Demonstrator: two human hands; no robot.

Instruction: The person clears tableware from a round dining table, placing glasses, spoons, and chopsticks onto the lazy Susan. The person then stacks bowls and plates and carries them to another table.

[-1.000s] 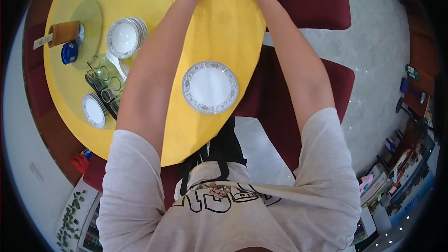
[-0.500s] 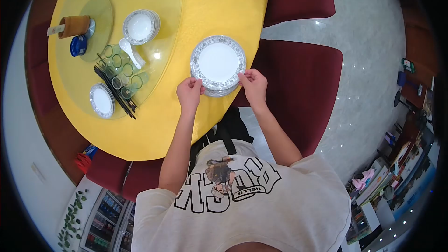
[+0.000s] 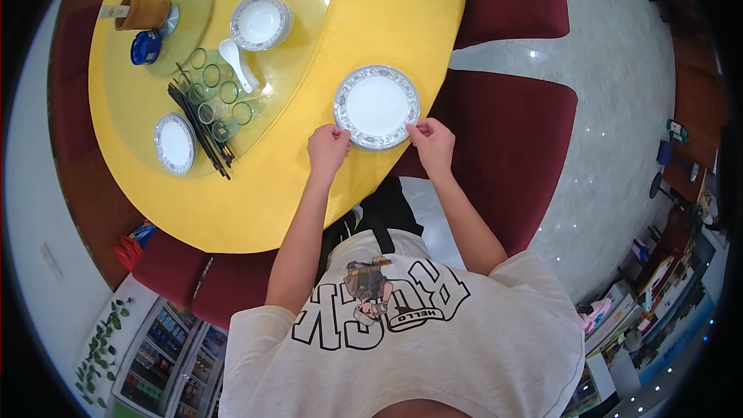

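A white plate (image 3: 377,108) with a grey patterned rim lies face up near the edge of the yellow-covered table. At its near left rim, my left hand (image 3: 330,147) pinches with thumb and forefinger. The fingertips of my right hand (image 3: 433,145) close on the near right rim. Whether other plates lie directly under this one is hidden from above.
On the glass turntable are stacked bowls (image 3: 259,25), a white spoon (image 3: 238,66), several glasses (image 3: 230,93), dark chopsticks (image 3: 200,130), small plates (image 3: 176,145), a blue container (image 3: 145,47) and a wooden holder (image 3: 145,13). Red chairs (image 3: 503,139) adjoin the table.
The top plate has come down and lined up, covering the plates that showed below its near rim. My hands stay at its rim. The whole view has shifted slightly.
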